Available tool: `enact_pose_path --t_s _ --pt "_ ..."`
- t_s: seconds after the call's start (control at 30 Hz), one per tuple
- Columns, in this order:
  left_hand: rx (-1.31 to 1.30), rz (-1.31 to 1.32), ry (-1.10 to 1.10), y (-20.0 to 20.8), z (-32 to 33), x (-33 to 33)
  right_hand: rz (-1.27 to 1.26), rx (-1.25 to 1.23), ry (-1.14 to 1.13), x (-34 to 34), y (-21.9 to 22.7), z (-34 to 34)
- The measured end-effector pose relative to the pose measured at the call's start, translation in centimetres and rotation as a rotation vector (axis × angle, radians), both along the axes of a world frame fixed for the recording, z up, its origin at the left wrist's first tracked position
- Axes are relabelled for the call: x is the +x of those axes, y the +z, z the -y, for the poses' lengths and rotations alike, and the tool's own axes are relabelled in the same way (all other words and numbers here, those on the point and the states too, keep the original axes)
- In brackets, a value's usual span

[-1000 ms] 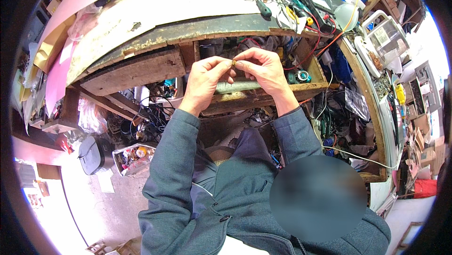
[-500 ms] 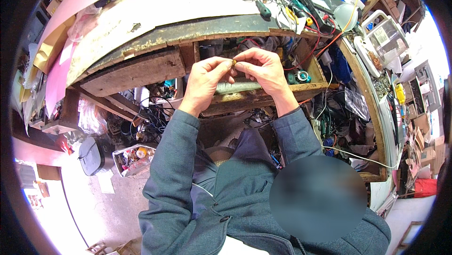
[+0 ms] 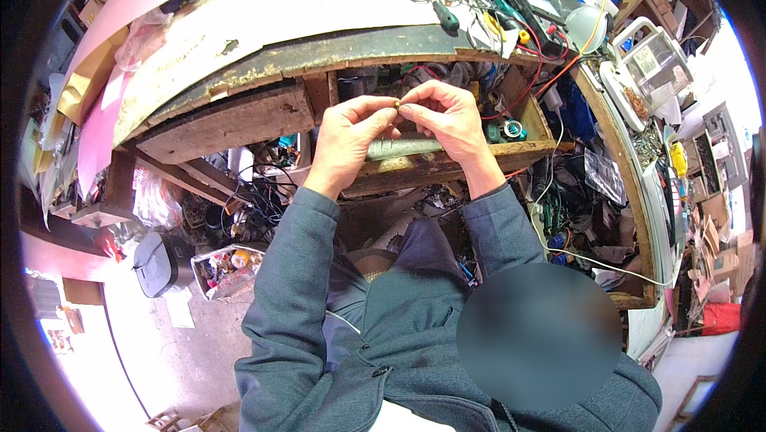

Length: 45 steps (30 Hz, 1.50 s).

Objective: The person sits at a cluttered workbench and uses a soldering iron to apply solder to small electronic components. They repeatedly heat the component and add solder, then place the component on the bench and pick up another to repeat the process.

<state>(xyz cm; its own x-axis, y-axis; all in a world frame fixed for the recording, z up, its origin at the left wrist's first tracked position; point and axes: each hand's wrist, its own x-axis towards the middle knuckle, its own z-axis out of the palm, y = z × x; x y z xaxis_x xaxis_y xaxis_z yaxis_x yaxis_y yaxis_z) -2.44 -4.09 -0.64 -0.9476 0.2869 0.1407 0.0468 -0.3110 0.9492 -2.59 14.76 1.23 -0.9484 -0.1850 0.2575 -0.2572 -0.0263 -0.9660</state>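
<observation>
Both my hands meet above an open wooden drawer point(image 3: 415, 173), fingertips almost together. Between them is a tiny yellowish part point(image 3: 396, 103), too small for me to make out its kind. My left hand point(image 3: 351, 135) pinches it from the left with thumb and forefinger. From the other side, the thumb and forefinger of my right hand point(image 3: 448, 122) close on it too. Thin dark wire-like bits point(image 3: 387, 142) show just below the left fingers. Inside the drawer, a teal tool with a round metal end point(image 3: 511, 130) lies to the right of my right hand.
The bench top point(image 3: 263, 13) curves across beyond the drawer. A green-handled tool point(image 3: 445, 17) and tangled wires lie at its far right. Right of the drawer, a white cable point(image 3: 550, 185) hangs down. A box of mixed parts point(image 3: 227, 271) stands on the floor at left.
My hands stay in nearly the same place. The fingertips have shifted slightly around the tiny part.
</observation>
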Motion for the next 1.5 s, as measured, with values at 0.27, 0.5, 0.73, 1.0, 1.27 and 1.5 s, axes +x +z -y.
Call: enact_pose_path --t_s 0.27,0.5,0.73,1.0,1.27,1.5 --pt "0.018 0.019 0.001 0.03 0.04 0.03 0.037 0.027 -0.008 0.15 0.30 -0.05" --pt "0.029 0.019 0.029 -0.16 0.03 -0.07 0.046 0.028 -0.005 0.03 0.14 0.01" --pt "0.041 0.013 0.044 -0.10 0.00 -0.07 0.065 0.068 -0.001 0.04 0.33 0.03" --pt "0.075 0.031 0.034 -0.09 0.02 -0.07 0.060 0.076 0.012 -0.06 0.13 -0.07" --pt "0.061 0.000 0.036 -0.27 0.13 -0.15 0.062 0.092 0.000 0.06 0.46 0.14" --pt "0.083 0.030 0.022 -0.15 0.04 -0.06 0.077 0.073 0.010 -0.03 0.21 -0.11"
